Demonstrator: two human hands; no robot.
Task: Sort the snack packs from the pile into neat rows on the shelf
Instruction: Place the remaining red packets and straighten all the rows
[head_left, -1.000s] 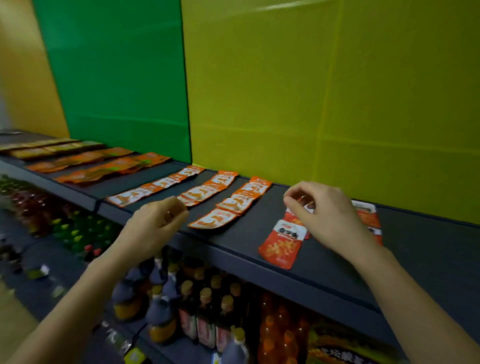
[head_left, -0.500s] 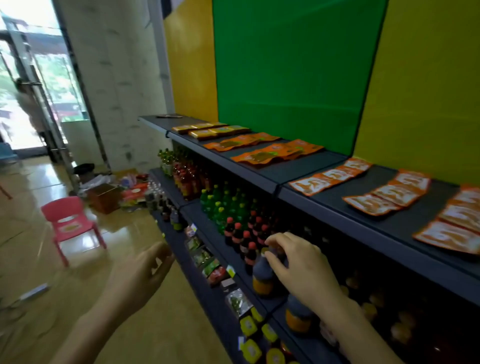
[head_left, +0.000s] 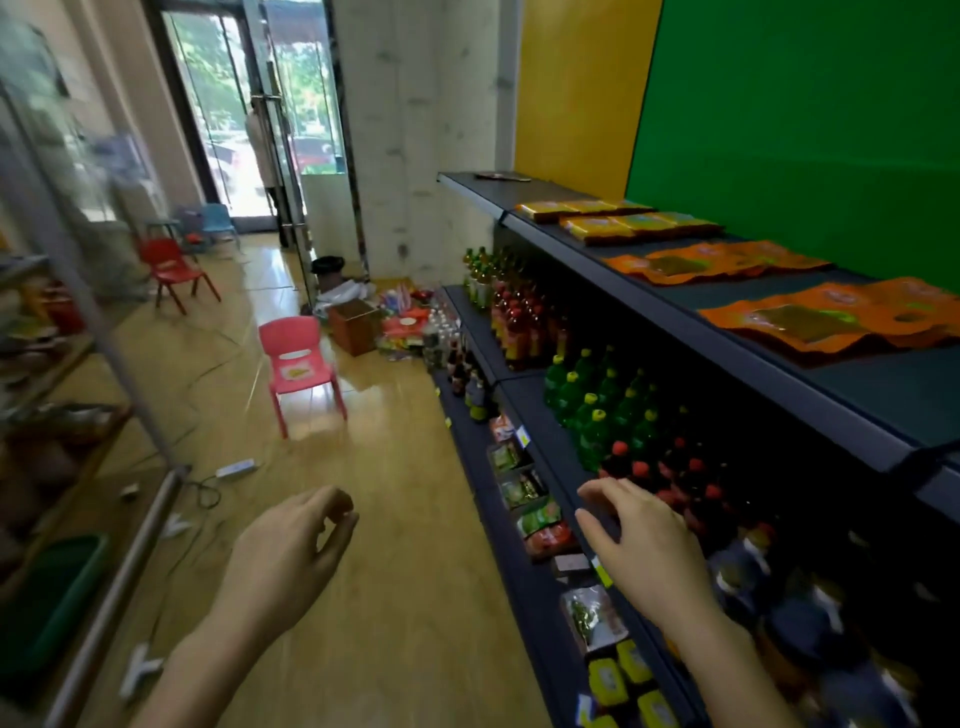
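A pile of colourful snack packs (head_left: 402, 322) lies on the floor at the far end of the aisle, beside a brown box (head_left: 356, 325). On the dark top shelf (head_left: 810, 395) at the right lie rows of orange packs (head_left: 831, 322) and yellow packs (head_left: 623, 223). My left hand (head_left: 291, 556) hangs over the floor, fingers loosely curled, holding nothing. My right hand (head_left: 644, 540) hovers in front of the middle shelf with its fingers spread and empty.
Green bottles (head_left: 597, 410) and red-capped bottles (head_left: 670, 478) fill the middle shelf; small packets (head_left: 530, 493) line the bottom one. A pink chair (head_left: 298, 364) and a red chair (head_left: 171, 270) stand on the floor. Cables and a power strip (head_left: 236, 469) lie at left.
My view has swung left from the top shelf down the aisle. My right hand left the orange pack on the shelf and dropped; both hands are now lower and empty.
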